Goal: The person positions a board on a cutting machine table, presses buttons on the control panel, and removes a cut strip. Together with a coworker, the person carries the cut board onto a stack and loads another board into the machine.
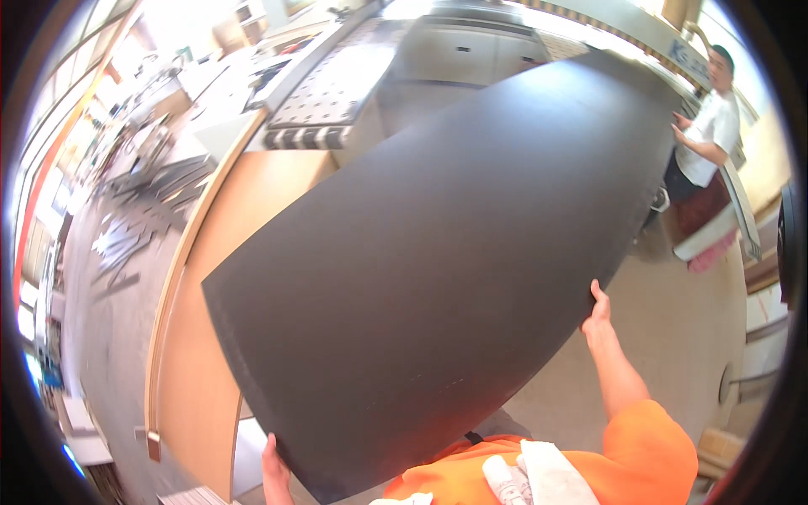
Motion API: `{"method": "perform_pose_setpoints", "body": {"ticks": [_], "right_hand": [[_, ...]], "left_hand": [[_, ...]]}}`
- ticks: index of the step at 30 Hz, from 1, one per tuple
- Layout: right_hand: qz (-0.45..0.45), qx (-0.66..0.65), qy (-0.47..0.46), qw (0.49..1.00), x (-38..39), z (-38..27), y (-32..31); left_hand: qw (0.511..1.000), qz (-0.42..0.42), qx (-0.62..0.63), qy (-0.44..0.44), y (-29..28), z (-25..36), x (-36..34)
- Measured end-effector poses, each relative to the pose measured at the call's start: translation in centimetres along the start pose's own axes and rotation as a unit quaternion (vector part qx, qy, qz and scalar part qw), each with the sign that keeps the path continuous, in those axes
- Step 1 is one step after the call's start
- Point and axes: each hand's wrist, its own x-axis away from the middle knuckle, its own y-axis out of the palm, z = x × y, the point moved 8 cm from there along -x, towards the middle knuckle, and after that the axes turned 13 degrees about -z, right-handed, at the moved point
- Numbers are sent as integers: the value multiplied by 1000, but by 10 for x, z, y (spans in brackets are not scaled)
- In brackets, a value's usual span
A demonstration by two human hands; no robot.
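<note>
A large dark grey board (438,261) stretches in front of me from my body to the machine at the far side. My left hand (274,473) grips its near left edge, with the thumb on top and the other fingers hidden underneath. Farther along, my right hand (597,311) is closed on the right edge, thumb up over the surface. The board looks roughly level and has a few faint pale marks near me.
Left of the board lies a wood-coloured panel (189,362). Beyond it stands a machine table (337,80) with a dotted top. Offcuts (126,240) litter the left floor. A person in a white shirt (714,130) stands at far right, hands near the board's far edge.
</note>
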Motion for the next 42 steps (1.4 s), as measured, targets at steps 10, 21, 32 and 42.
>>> {"method": "perform_pose_setpoints", "body": {"ticks": [10,21,32,42], "right_hand": [[7,16,32,999,38,42,72],[0,53,16,998,19,48,127],[-38,48,50,997,46,76,185],[-3,73,71,995,69,97,210]], "left_hand": [[983,184,-14,-14,26,56,13],[979,205,-9,-5,11,88,65],[975,215,-8,51,-1,88,131],[968,238,-6,79,-30,65,167]]}}
